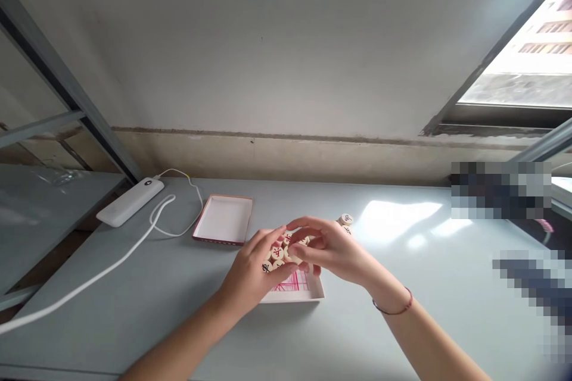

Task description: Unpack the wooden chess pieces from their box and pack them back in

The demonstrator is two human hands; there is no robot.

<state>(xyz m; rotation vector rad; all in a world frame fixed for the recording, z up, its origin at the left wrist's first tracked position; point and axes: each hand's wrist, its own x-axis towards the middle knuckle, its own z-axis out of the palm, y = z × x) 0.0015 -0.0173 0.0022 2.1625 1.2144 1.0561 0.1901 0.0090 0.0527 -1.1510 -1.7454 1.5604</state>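
Several round, pale Chinese chess pieces (277, 253) with red or black characters lie together in a shallow white box (313, 296). Pink printed lines show on the box's floor. My left hand (252, 265) is at the box's left side, thumb and fingers apart around the pieces, with nothing seen in its grip. From the right, my right hand (328, 247) reaches over the box, its fingers curled and thumb closed at a pale piece among the others. Its fingers partly hide that piece. A few more pieces (347, 219) are on the table behind my right hand.
An open box lid (224, 219), white inside, lies behind and left of the box. Farther left is a white power bank (130, 201) with a white cable (120, 262) running across the grey table (379, 339). A wall (268, 71) stands behind; metal posts rise at both sides.
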